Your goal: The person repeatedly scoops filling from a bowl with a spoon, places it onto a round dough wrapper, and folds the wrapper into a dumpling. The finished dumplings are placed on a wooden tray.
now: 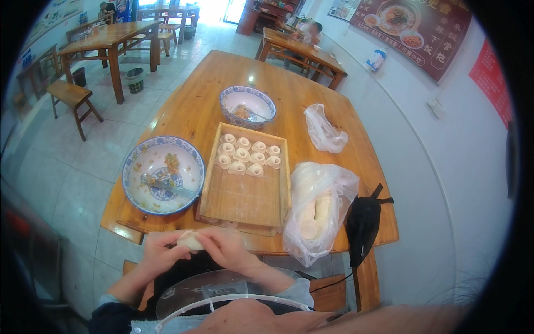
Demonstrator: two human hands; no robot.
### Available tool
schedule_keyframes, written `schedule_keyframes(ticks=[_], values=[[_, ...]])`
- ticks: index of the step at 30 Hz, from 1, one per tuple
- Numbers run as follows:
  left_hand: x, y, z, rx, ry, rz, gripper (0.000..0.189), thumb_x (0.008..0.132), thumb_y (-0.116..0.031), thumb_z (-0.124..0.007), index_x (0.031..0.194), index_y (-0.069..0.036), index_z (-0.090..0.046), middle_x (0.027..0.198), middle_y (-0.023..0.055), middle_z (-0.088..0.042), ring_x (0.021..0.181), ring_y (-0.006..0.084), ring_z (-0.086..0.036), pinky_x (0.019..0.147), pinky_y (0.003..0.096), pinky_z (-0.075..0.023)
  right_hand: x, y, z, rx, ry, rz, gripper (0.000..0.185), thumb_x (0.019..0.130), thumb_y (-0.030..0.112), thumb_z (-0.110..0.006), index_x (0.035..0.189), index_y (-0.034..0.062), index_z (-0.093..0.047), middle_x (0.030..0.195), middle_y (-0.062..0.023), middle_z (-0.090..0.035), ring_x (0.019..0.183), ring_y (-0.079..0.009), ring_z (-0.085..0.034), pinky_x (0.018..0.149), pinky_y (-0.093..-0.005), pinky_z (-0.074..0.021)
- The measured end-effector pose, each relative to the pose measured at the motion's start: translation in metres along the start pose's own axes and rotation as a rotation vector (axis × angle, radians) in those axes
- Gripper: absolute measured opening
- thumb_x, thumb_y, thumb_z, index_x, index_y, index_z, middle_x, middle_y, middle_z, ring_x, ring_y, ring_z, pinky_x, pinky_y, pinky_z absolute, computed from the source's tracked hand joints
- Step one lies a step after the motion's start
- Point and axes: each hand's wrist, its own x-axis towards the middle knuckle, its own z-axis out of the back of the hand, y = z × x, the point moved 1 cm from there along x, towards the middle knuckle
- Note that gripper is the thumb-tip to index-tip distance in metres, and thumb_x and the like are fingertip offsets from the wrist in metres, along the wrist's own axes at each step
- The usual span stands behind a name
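My left hand (167,250) and my right hand (223,246) pinch one pale dumpling (190,241) between them, just off the table's near edge. Beyond them a wooden tray (246,204) holds rows of folded dumplings (241,155) in its far part; its near part shows bare wood. Another tray lies partly under it. To the left stands a blue-and-white bowl (132,175) with scraps of filling and a spatula-like utensil (171,186). Right of the tray, an open plastic bag (298,208) holds stacked round dough wrappers (323,208).
A second patterned bowl (225,115) with filling and a spoon stands behind the tray. A crumpled plastic bag (325,131) and a black pouch (362,225) with a cord lie at the right. A person (313,31) sits at another table; a bench (71,92) stands left.
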Motion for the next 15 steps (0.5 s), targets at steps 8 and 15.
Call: schedule_keyframes(ticks=[8, 15], values=[[0.001, 0.005, -0.002, -0.118, -0.031, -0.019, 0.027, 0.095, -0.012, -0.041, 0.101, 0.006, -0.060, 0.075, 0.0088, -0.065, 0.060, 0.0098, -0.060, 0.055, 0.0193, -0.0477, -0.008, 0.001, 0.000, 0.130, -0.007, -0.239, 0.013, 0.088, 0.008, -0.055, 0.098, -0.0007, -0.057, 0.077, -0.0098, -0.060, 0.067, -0.0160, -0.060, 0.060, -0.0266, -0.0478], [0.001, 0.001, -0.009, -0.212, -0.051, -0.101, 0.027, 0.095, -0.013, -0.039, 0.101, 0.006, -0.059, 0.079, 0.0089, -0.065, 0.062, 0.0101, -0.060, 0.056, 0.0198, -0.0481, -0.011, -0.002, -0.010, 0.210, -0.107, -0.181, 0.016, 0.092, 0.008, -0.049, 0.104, -0.0011, -0.054, 0.082, -0.0066, -0.060, 0.068, -0.0102, -0.057, 0.061, -0.0232, -0.0469]])
